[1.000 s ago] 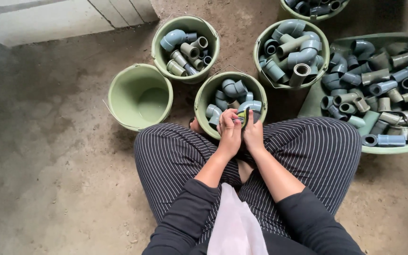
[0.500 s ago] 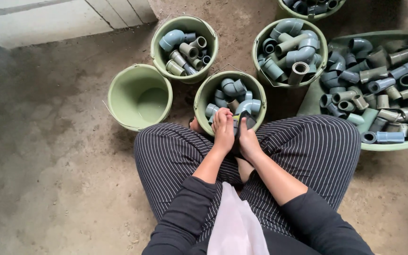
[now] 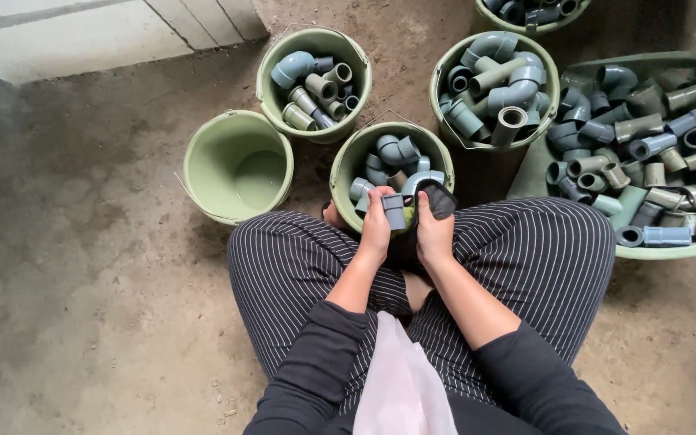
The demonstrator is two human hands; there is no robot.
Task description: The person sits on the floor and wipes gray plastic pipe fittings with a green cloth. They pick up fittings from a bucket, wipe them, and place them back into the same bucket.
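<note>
Basin (image 3: pixel 670 250): the widest vessel, at the person's right, heaped with grey pipe fittings; it sits within arm's reach, likely as the main stock.
Buckets: four green ones ring the knees, and a fifth shows at the top edge. The far-right bucket (image 3: pixel 443 80) is piled with large elbows, the far-left bucket (image 3: pixel 263 76) holds smaller sockets, and the empty bucket (image 3: pixel 195 173) stands at the left. Different sizes in different buckets suggest sorting by kind.
Near bucket (image 3: pixel 344 173): between the knees, just ahead of both hands, partly filled, so a piece can go in or come out with little reach.
Legs: striped trousers, knees spread wide around the near bucket.
Cloth (image 3: pixel 438 201): dark, bunched in the right hand (image 3: pixel 435 234), whose fingers are curled tightly around it, pressed against the fitting as if wiping.
Fitting (image 3: pixel 395 211): a short grey piece at the near bucket's rim, gripped in the closed fingers of the left hand (image 3: pixel 377 225), which holds it steady against the cloth.
</note>
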